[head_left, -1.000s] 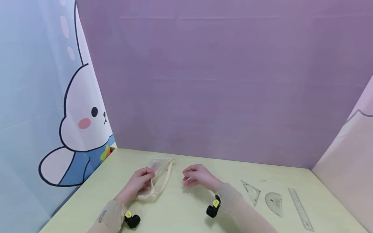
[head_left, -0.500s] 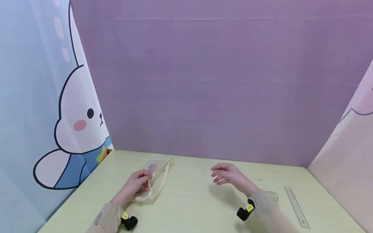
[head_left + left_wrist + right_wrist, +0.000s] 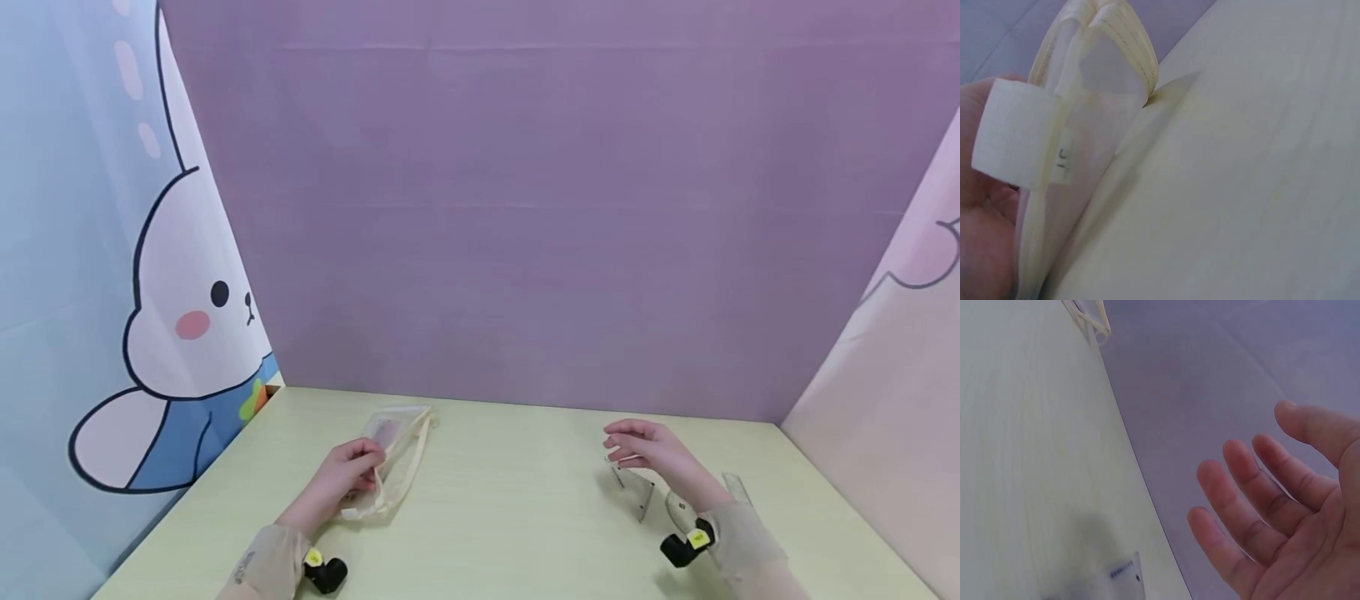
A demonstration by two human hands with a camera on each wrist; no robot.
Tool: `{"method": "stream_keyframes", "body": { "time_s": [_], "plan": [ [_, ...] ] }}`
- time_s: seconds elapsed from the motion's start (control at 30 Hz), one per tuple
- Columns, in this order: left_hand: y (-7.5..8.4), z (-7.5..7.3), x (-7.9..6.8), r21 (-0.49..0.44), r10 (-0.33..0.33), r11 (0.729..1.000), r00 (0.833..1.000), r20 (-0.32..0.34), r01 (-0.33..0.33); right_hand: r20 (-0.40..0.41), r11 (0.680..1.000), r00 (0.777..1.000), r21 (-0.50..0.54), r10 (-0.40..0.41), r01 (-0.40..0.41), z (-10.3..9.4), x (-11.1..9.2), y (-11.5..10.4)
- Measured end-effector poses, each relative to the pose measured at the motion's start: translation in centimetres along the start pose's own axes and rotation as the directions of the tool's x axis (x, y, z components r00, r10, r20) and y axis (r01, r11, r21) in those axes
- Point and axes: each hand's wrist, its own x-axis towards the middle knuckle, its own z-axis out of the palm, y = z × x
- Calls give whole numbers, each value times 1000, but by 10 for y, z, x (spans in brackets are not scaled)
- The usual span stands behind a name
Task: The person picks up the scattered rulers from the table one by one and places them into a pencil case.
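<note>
My left hand (image 3: 345, 475) grips the near side of a translucent pouch (image 3: 402, 475) with cream edging, on the left of the table. In the left wrist view, the pouch (image 3: 1100, 119) stands partly spread, a white tab beside my fingers. Over on the right, my right hand (image 3: 660, 454) hovers above a clear set square (image 3: 639, 487), its fingers loosely bent and holding nothing. The right wrist view has this hand (image 3: 1272, 512) apart from the set square (image 3: 1127, 580), of which only a corner shows. My forearm partly hides a clear protractor (image 3: 677, 510) and ruler (image 3: 737, 487).
The pale table (image 3: 510, 508) stretches between my hands. Behind it rises a purple backdrop (image 3: 525, 233). A blue curtain with a cartoon rabbit (image 3: 198, 308) borders the left, and a pale pink one (image 3: 892, 358) the right. Small dark cameras are strapped to both wrists.
My right hand has moved right, from beside the pouch to above the set square. The left hand keeps its grip on the pouch. The head view has shifted slightly right.
</note>
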Motion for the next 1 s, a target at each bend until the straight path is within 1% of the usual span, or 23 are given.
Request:
{"method": "stream_keyframes", "body": {
  "time_s": [0.13,0.33,0.53,0.67,0.8,0.9,1.0],
  "plan": [
    [0,-1,-1,0,-5,1000,1000,-2,5,-40,1000,999,-30,3,-4,-8,-4,5],
    [0,0,-1,-2,-10,1000,1000,9,10,-65,997,998,-66,27,-31,-14,-8,9],
    [2,0,-1,14,-11,1000,1000,-12,11,-107,993,994,-112,25,-37,-18,-7,16],
    [2,-1,-2,29,-14,999,1000,-23,15,-112,982,993,-177,40,-60,-20,-6,22],
    [1,-1,-2,34,-15,999,1000,-15,15,-138,968,989,-237,50,-82,-22,-10,24],
    [1,0,-1,38,-10,999,1000,-12,11,-149,960,986,-257,74,-111,-24,-13,23],
    [1,1,0,38,-5,999,1000,-9,5,-147,951,982,-267,119,-155,-26,-14,23]
  ]
}}
